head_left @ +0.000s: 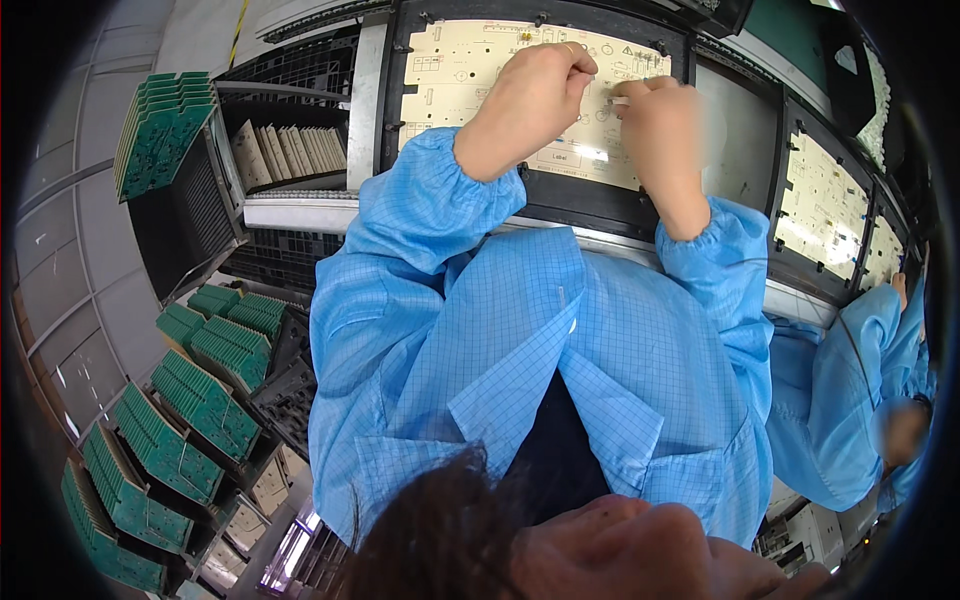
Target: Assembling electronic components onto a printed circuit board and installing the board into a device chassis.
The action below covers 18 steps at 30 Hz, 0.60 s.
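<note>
A cream-coloured circuit board (450, 92) with printed markings lies in a black frame (392, 110) in front of me. Over its middle is my left hand (530, 102), thumb and fingertips pinched together close above the board. Whatever sits in that pinch is too small to make out. My right hand (660, 130) is over the board's right part, its fingers curled and drawn together at the surface. A tiny part seems to show at those fingertips, but its kind cannot be told. A small yellow component (526, 37) stands near the board's far edge.
At the left, a black rack (190, 225) carries green circuit boards (165, 135), beside a bin of upright cream boards (290, 150). More green boards (185, 435) stand in rows lower left. To the right, another framed board (825, 205) lies near a co-worker's blue sleeve (865, 340).
</note>
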{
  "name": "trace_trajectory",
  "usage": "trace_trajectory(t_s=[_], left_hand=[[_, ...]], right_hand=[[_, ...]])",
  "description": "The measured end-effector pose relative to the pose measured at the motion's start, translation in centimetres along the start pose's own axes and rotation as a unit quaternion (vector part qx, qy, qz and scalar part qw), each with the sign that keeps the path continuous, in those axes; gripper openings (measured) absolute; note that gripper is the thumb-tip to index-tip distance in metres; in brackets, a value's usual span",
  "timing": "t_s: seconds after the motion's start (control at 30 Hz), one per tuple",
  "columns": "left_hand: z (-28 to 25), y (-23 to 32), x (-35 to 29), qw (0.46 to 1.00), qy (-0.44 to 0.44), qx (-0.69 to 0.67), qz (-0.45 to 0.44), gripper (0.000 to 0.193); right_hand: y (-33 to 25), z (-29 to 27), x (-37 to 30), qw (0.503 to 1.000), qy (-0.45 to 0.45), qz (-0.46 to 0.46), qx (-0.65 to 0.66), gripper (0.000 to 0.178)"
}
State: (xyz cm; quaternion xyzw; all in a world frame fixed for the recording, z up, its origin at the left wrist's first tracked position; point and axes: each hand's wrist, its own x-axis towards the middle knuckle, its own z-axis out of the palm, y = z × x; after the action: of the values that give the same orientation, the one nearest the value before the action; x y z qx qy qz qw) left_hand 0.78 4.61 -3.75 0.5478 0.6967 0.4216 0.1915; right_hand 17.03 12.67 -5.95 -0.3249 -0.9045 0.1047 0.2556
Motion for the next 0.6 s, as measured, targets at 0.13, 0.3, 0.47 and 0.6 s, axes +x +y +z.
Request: trace_trajectory(t_s=[0.13,0.3,0.47,0.6], left_hand=[[0.8,0.1,-0.5,0.999,-0.025,0.017,-0.010,0.019],[1.3,0.3,-0.5,0.998,-0.044,0.052,-0.001,0.020],[1.9,1.2,-0.5,0.996,-0.059,-0.013,-0.058,0.015],[2.8,0.6,-0.2,0.998,-0.058,0.009,0.012,0.015]], right_hand=[[1.4,1.1,0.3,0.996,-0.052,-0.031,0.059,0.012],[1.9,1.2,0.0,0.996,-0.046,-0.033,0.066,0.010],[3.1,-1.5,-0.6,0.958,0.011,0.168,0.230,0.010],[4.0,-3.7,-1.6,0.941,-0.069,0.249,0.217,0.014]])
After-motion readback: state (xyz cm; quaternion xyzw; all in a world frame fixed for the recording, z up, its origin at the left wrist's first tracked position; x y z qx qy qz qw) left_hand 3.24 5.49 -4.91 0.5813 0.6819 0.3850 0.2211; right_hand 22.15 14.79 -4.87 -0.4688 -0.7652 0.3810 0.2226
